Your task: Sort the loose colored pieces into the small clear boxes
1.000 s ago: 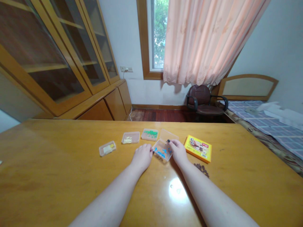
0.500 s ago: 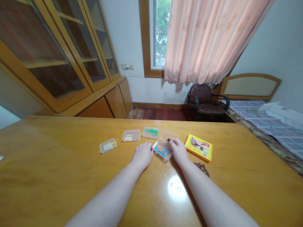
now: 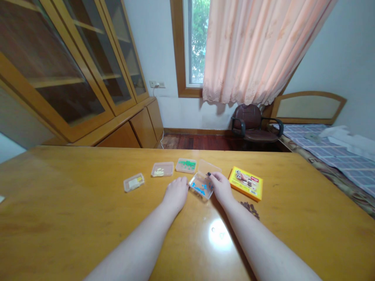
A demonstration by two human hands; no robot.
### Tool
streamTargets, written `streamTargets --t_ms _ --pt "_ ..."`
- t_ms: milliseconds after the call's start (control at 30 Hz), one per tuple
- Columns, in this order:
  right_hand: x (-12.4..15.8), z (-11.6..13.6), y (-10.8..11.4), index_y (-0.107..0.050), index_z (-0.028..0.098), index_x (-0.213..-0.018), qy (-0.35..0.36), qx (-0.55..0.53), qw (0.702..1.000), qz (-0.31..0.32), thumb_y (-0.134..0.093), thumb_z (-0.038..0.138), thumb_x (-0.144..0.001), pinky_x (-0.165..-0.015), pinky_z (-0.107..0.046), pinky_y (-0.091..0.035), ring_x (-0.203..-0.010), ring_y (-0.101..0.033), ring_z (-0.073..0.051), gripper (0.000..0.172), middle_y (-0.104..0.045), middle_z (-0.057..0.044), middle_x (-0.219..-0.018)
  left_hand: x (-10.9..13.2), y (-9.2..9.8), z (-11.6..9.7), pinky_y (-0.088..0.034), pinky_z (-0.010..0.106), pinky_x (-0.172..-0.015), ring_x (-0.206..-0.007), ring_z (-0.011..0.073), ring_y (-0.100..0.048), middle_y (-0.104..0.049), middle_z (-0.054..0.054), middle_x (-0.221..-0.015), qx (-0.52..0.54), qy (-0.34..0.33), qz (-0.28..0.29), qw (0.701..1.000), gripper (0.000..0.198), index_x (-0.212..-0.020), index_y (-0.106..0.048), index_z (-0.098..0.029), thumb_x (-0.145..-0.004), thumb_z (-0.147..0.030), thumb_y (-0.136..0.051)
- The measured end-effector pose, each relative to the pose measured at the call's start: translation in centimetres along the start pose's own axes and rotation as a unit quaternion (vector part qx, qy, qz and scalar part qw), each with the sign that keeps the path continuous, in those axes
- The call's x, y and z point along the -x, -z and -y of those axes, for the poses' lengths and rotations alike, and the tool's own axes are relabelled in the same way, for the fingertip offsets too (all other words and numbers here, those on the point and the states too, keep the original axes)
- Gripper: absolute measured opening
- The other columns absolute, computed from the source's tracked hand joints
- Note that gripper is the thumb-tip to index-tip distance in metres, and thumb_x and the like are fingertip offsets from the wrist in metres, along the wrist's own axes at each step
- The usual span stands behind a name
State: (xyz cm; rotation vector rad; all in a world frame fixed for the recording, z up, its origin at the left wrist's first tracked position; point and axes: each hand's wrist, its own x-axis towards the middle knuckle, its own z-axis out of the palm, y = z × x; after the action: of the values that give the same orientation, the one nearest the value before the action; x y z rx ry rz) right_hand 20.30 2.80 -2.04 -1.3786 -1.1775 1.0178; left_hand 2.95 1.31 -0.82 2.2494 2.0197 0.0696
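An open clear plastic box (image 3: 200,198) with several small blue pieces (image 3: 199,190) in it rests on the table between my hands. My left hand (image 3: 176,194) is closed beside the box's left edge; what its fingertips hold, if anything, is hidden. Over the right side of the box, my right hand (image 3: 222,188) pinches a small dark piece (image 3: 209,174) at the fingertips. The box's clear lid (image 3: 211,166) lies folded back behind it. Under my right forearm's outer side shows a pile of dark brown pieces (image 3: 251,210).
Behind my left hand stand a clear box with green pieces (image 3: 186,165), one with cream pieces (image 3: 162,169) and a smaller box (image 3: 134,182) farther left. A yellow package (image 3: 246,183) lies to the right on the wooden table (image 3: 88,210). Beyond are a chair (image 3: 249,121) and a bed.
My left hand has shifted very slightly left and down in view. My right hand keeps its place over the box with the dark piece at its fingertips.
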Motion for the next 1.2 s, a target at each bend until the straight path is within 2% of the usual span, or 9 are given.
streamTargets --t_ms 267,433,600,833,1033,1200 --pt "-0.2 -0.7 0.0 -0.063 0.016 -0.072 0.007 -0.003 1.000 0.002 -0.055 0.045 -0.071 -0.055 -0.027 -0.039 -0.057 -0.052 -0.017 0.030 -0.061 -0.003 -0.064 0.3 -0.1 0.0 -0.042 0.033 -0.072 -0.088 0.0221 -0.057 -0.059 0.010 -0.093 -0.046 0.005 0.006 0.999 0.019 -0.094 -0.051 -0.015 -0.089 -0.020 -0.033" --pt "-0.2 -0.7 0.0 -0.062 0.016 -0.073 0.014 0.001 1.000 0.005 -0.054 0.044 -0.072 -0.057 -0.027 -0.039 -0.058 -0.053 -0.017 0.029 -0.062 -0.003 -0.067 0.0 -0.2 0.1 -0.041 0.032 -0.072 -0.088 0.0206 -0.057 -0.059 0.008 -0.092 -0.022 -0.010 0.009 1.000 0.019 -0.092 -0.051 -0.017 -0.089 -0.022 -0.033" --pt "-0.2 -0.8 0.0 -0.062 0.016 -0.073 0.015 0.003 1.000 0.002 -0.053 0.043 -0.072 -0.056 -0.027 -0.040 -0.059 -0.053 -0.017 0.028 -0.062 -0.003 -0.065 0.2 0.1 0.0 -0.041 0.032 -0.074 -0.089 0.0208 -0.055 -0.059 0.007 -0.094 -0.012 -0.033 0.002 0.999 0.014 -0.092 -0.051 -0.018 -0.087 -0.026 -0.040" --pt "-0.3 -0.9 -0.1 -0.062 0.016 -0.074 0.012 0.000 1.000 -0.002 -0.053 0.043 -0.071 -0.055 -0.027 -0.039 -0.057 -0.052 -0.016 0.029 -0.061 -0.002 -0.063 0.3 0.3 -0.1 -0.039 0.031 -0.076 -0.091 0.0194 -0.054 -0.058 0.008 -0.095 -0.006 -0.021 0.019 1.000 0.017 -0.093 -0.050 -0.017 -0.089 -0.020 -0.034" --pt "0.0 -0.1 -0.1 -0.061 0.017 -0.071 -0.006 -0.014 1.000 -0.001 -0.054 0.042 -0.070 -0.052 -0.027 -0.039 -0.052 -0.050 -0.015 0.026 -0.058 0.000 -0.059 0.2 0.3 0.0 -0.039 0.031 -0.074 -0.089 0.0201 -0.055 -0.059 0.007 -0.092 0.003 -0.022 0.007 1.000 0.019 -0.091 -0.052 -0.017 -0.089 -0.021 -0.033" --pt "0.1 0.2 -0.1 -0.061 0.017 -0.071 -0.008 -0.017 1.000 -0.003 -0.055 0.043 -0.069 -0.052 -0.027 -0.039 -0.052 -0.050 -0.015 0.026 -0.058 0.000 -0.058 0.2 0.6 -0.2 -0.039 0.031 -0.075 -0.091 0.0198 -0.055 -0.060 0.008 -0.094 0.016 -0.006 0.024 1.000 0.019 -0.092 -0.053 -0.016 -0.089 -0.022 -0.035"
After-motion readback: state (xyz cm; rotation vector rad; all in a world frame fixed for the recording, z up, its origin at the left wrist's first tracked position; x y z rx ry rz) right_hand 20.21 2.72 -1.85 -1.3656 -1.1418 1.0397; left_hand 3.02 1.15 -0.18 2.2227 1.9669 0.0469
